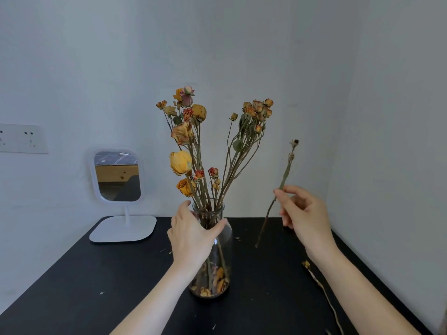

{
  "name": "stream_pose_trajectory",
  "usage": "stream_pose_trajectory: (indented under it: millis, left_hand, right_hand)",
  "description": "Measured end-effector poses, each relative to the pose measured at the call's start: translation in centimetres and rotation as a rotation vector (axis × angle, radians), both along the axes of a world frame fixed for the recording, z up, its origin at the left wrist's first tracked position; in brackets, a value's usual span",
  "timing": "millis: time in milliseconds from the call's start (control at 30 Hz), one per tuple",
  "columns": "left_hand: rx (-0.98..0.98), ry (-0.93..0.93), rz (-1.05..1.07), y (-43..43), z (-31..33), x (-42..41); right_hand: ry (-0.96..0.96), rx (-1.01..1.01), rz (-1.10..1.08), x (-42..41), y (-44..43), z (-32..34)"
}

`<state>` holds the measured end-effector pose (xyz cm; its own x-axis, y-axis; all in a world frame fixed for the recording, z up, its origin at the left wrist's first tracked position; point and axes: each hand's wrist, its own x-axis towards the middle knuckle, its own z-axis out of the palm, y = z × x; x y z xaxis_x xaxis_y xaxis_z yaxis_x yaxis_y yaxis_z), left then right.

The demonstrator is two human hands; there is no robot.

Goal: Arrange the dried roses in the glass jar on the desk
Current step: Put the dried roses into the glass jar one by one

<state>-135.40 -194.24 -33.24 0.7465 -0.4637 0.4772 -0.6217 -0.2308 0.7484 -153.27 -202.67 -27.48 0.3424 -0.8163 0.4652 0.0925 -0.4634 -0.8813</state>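
Observation:
A clear glass jar (pixel 223 257) stands mid-desk with fallen petals at its bottom. Several dried roses (pixel 191 131) in yellow and orange rise from it in two fans, left and right. My left hand (pixel 191 235) wraps around the jar's neck and shoulder. My right hand (pixel 304 213) is to the right of the jar, above the desk, pinching a bare dried stem (pixel 284 180) that has lost its bloom; the stem stands nearly upright, its lower end clear of the desk. Another dried rose stem (pixel 319 284) lies on the desk under my right forearm.
The black desk (pixel 96 274) meets white walls at the back and right. A white standing mirror (pixel 117 176) sits at the back left. Wall sockets (pixel 23 139) are at far left. Small petal crumbs dot the desk.

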Motion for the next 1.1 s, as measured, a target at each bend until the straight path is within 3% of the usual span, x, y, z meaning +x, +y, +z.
stream_pose_trajectory:
  millis: [133, 300, 533, 700, 1100]
  left_hand:
    - [-0.041, 0.025, -0.082, 0.5, 0.0, 0.6]
    - [-0.060, 0.061, -0.225, 1.5, -0.4, 1.7]
    - [-0.079, 0.320, -0.493, 2.5, -1.0, 3.1]
    - [-0.147, 0.205, -0.393, 1.8, -0.4, 1.9]
    - [-0.120, 0.232, -0.347, 1.6, -0.9, 2.8]
  right_hand:
    - [-0.137, 0.095, 0.062, 0.3, 0.2, 1.3]
    - [-0.159, 0.083, 0.072, 0.4, 0.6, 1.6]
    - [-0.180, 0.067, 0.070, 0.3, 1.1, 2.1]
    - [-0.166, 0.030, 0.086, 0.4, 1.5, 2.2]
    - [-0.265, -0.027, 0.249, 1.5, 3.8, 3.1]
